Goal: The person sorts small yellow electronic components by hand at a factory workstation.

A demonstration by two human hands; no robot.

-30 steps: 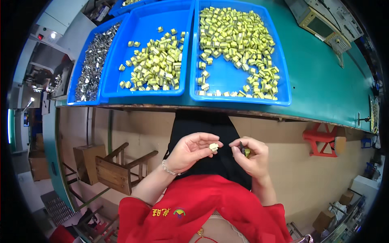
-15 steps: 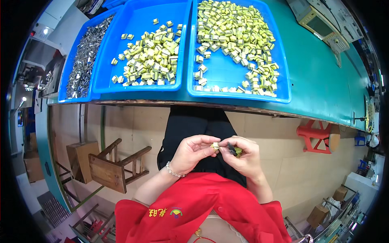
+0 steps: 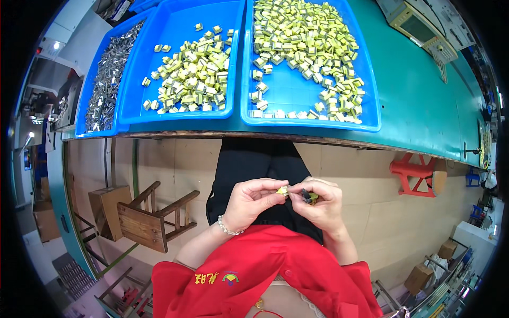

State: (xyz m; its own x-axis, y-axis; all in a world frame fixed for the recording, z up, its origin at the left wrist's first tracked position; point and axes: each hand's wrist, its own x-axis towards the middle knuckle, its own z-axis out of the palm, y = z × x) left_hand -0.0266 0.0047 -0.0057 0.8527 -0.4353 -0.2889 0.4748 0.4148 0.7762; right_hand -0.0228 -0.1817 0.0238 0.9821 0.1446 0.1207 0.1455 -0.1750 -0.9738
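Note:
Over my lap, my left hand [image 3: 258,200] pinches a small yellow transformer [image 3: 282,190] between thumb and fingertips. Close against it, my right hand [image 3: 321,202] is closed, its thumb and index fingertips meeting at the transformer's right side. A dark and yellow-green object [image 3: 309,196] sits within the right hand's curled fingers; they partly cover it, and its exact kind is unclear. Beyond my hands, on the bench, a blue tray [image 3: 313,125] holds many similar yellow transformers, and a second blue tray [image 3: 175,117] to its left holds a smaller heap.
A narrower blue tray [image 3: 95,132] of shiny metal parts stands at the far left of the green bench [image 3: 411,114]. At the back right sits a boxy instrument with a screen [image 3: 416,29]. Wooden stool [image 3: 142,227] and cardboard box [image 3: 110,212] lie left, a red stool [image 3: 411,177] right.
The transformer in my left fingertips has turned slightly, showing a different side. Both hands stay together at nearly the same spot, and the whole view has shifted a little.

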